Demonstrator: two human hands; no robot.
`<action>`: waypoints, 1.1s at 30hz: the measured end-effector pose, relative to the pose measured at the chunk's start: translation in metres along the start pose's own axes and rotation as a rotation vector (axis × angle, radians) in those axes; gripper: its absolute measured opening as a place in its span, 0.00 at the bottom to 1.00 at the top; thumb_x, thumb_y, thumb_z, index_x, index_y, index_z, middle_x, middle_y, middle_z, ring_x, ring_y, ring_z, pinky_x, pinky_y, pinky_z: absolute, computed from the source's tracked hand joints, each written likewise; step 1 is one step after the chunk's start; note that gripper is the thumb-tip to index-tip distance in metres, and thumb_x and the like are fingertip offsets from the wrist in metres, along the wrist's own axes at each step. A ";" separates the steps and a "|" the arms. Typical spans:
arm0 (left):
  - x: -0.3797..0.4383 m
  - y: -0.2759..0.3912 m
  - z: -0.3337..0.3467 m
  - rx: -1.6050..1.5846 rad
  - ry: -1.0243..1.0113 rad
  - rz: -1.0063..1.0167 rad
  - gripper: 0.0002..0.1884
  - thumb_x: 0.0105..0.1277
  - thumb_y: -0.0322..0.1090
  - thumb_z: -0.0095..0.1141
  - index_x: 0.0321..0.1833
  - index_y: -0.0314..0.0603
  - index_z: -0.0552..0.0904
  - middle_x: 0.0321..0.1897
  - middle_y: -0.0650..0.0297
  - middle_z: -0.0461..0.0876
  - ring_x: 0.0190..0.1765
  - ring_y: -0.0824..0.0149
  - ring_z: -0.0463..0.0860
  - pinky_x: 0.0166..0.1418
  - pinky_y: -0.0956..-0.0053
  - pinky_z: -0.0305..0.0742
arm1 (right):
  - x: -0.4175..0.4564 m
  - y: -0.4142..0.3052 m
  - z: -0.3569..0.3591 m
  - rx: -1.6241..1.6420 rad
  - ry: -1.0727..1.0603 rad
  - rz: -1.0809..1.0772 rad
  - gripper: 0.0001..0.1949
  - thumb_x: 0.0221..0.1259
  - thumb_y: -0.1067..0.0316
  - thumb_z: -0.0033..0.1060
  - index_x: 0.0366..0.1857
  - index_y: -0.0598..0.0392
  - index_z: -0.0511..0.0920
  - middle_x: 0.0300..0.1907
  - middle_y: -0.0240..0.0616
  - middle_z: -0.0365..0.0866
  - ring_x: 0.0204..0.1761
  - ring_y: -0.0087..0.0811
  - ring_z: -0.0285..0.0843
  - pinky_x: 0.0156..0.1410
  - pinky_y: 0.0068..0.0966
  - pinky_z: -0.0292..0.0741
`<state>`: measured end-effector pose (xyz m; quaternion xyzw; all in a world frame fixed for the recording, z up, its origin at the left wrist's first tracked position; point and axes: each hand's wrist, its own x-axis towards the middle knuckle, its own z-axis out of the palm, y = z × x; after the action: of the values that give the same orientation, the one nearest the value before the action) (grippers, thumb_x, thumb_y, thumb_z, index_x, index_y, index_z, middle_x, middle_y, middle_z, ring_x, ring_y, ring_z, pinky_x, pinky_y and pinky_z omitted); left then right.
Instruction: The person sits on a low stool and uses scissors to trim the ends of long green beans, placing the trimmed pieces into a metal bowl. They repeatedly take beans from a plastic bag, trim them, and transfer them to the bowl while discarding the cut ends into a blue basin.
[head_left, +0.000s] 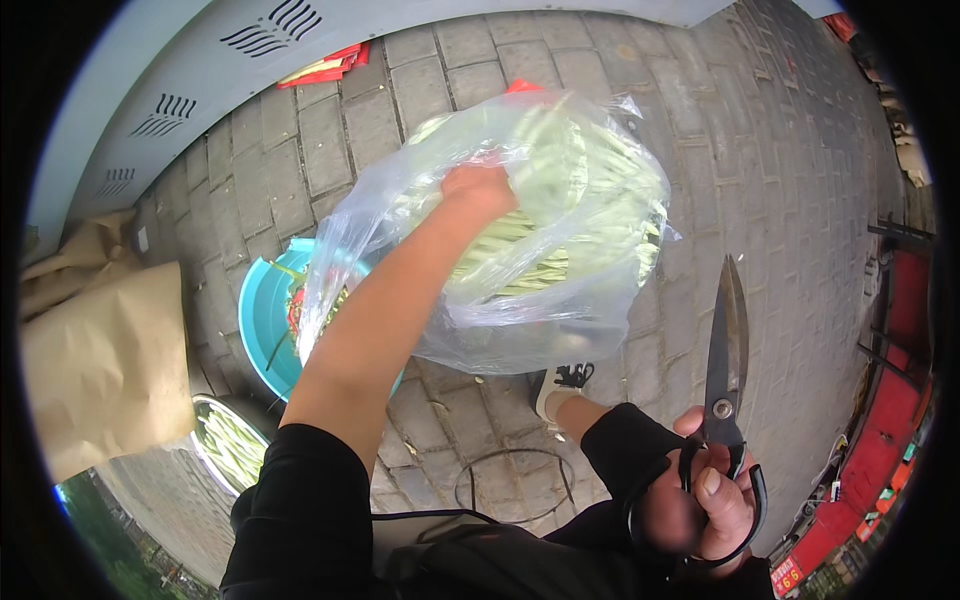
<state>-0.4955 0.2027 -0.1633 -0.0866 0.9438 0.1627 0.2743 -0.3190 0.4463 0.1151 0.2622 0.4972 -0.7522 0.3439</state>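
Note:
My left hand (480, 187) reaches into a large clear plastic bag (517, 337) on the paving. Long pale-green beans (517, 255), probably yardlong beans, fill the bag in a bundle. The fingers are hidden among film and beans, so I cannot tell whether they grip anything. At the lower right, my right hand (724, 495) holds a pair of scissors (726, 360) by its black loop handles. The blades lie together and point away from me, over bare paving to the right of the bag.
Left of the bag stands a turquoise plastic basin (259, 322) with scraps inside, partly under my forearm. A bowl of cut green beans (232, 446) sits lower left, beside brown paper (112, 375). A grey vented metal cabinet (187, 75) borders the far left; red bags (330, 67) lie near it.

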 end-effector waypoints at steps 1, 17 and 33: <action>-0.008 0.008 -0.010 0.008 -0.015 0.012 0.19 0.53 0.41 0.59 0.47 0.40 0.83 0.47 0.55 0.84 0.52 0.57 0.83 0.54 0.68 0.77 | -0.001 0.000 0.000 -0.006 -0.010 0.002 0.27 0.58 0.60 0.65 0.59 0.56 0.67 0.19 0.42 0.74 0.15 0.26 0.67 0.20 0.22 0.65; -0.066 0.005 -0.007 -1.796 -0.308 -0.173 0.24 0.56 0.27 0.61 0.57 0.36 0.73 0.43 0.55 0.81 0.39 0.62 0.83 0.45 0.65 0.82 | -0.009 0.003 0.003 0.038 -0.136 -0.098 0.24 0.65 0.61 0.55 0.61 0.60 0.64 0.16 0.40 0.71 0.10 0.23 0.61 0.13 0.20 0.59; -0.331 -0.093 -0.037 -2.027 -0.216 0.127 0.27 0.54 0.36 0.63 0.57 0.36 0.71 0.37 0.55 0.80 0.38 0.59 0.83 0.45 0.64 0.82 | -0.021 0.039 0.057 0.093 -0.331 -0.350 0.24 0.64 0.73 0.51 0.65 0.51 0.63 0.23 0.38 0.71 0.19 0.25 0.68 0.24 0.24 0.69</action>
<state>-0.2137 0.1278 0.0229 -0.2125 0.3353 0.9061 0.1466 -0.2782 0.3880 0.1300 0.0607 0.4369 -0.8550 0.2728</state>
